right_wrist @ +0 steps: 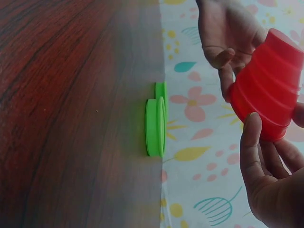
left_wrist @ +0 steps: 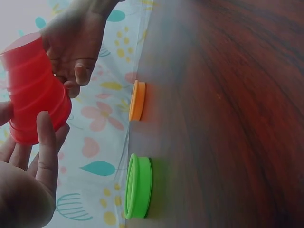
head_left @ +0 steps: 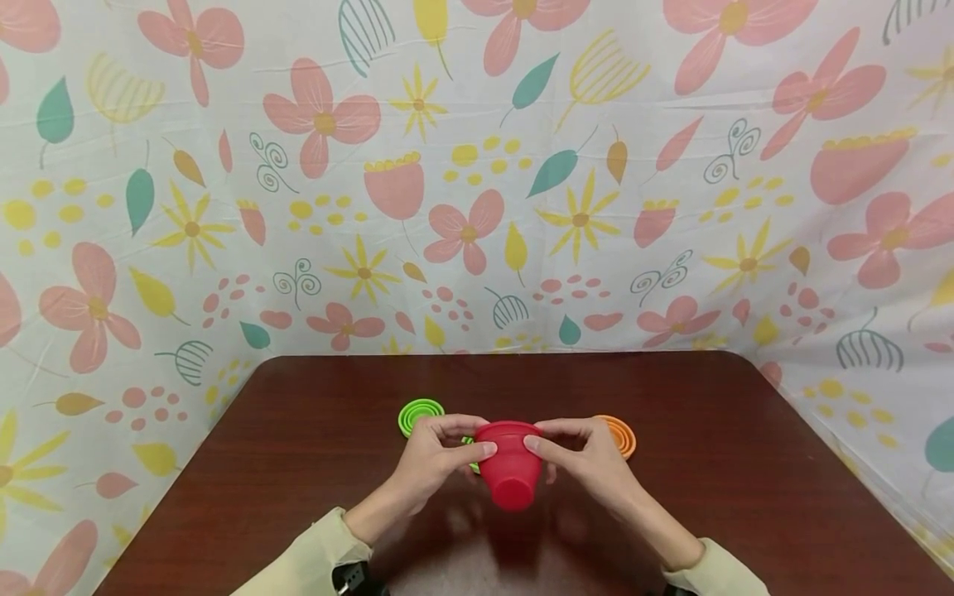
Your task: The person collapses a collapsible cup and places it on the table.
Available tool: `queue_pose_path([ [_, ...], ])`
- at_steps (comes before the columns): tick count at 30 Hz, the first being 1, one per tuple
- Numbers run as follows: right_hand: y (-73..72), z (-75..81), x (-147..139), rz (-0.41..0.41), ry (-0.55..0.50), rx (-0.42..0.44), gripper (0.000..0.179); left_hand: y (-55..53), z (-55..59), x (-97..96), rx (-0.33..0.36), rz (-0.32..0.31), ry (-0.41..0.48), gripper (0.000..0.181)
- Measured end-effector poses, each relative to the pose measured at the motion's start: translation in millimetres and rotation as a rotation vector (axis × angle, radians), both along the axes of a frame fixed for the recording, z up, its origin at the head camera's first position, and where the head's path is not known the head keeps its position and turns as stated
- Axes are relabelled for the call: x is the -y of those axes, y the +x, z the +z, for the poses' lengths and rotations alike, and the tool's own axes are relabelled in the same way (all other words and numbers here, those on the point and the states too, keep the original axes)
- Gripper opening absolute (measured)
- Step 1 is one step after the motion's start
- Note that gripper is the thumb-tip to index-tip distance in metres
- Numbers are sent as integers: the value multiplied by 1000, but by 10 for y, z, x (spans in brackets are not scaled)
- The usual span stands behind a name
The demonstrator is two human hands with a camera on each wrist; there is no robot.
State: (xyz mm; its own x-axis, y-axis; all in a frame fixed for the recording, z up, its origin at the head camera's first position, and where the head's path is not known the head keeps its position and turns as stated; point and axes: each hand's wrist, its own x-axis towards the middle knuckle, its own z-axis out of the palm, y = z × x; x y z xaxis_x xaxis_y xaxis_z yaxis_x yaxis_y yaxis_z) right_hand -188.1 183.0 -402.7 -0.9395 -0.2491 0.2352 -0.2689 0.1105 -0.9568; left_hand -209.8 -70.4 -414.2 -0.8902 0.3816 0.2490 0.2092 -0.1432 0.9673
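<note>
A red collapsible cup (head_left: 511, 463) is drawn out to its full stepped height, above the table in front of me. Its wide rim faces away and its narrow base tilts down toward me. My left hand (head_left: 436, 459) pinches the rim on the left, thumb on the near wall. On the opposite side, my right hand (head_left: 592, 459) grips the rim the same way. The right wrist view shows the ridged rings of the cup (right_wrist: 270, 85) between both hands.
Beyond my left hand lies a flattened green collapsible cup (head_left: 421, 417); a second green one (head_left: 473, 467) is mostly hidden behind the hand. A flattened orange cup (head_left: 622, 437) lies behind my right hand. A floral cloth (head_left: 477, 207) hangs behind the dark wooden table (head_left: 328, 389).
</note>
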Motion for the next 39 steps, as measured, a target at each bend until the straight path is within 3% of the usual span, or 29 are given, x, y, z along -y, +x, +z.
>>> queue_pose_path([
  [10,-16,-21,-10,-4,16,-3,21,-19,-28,-22,-60,-11,18,26],
  [20,-22,-42,10,-37,30,-10,22,-27,-25,-51,-106,15,-20,25],
  [26,-21,-70,-33,64,-79,5,29,-22,-15,-60,-170,47,-44,24],
  [30,-16,-76,-56,118,-144,10,34,-15,0,-67,-176,71,-54,25],
  [39,-1,-96,8,34,-102,-41,30,-7,-56,-88,-181,89,-50,25],
])
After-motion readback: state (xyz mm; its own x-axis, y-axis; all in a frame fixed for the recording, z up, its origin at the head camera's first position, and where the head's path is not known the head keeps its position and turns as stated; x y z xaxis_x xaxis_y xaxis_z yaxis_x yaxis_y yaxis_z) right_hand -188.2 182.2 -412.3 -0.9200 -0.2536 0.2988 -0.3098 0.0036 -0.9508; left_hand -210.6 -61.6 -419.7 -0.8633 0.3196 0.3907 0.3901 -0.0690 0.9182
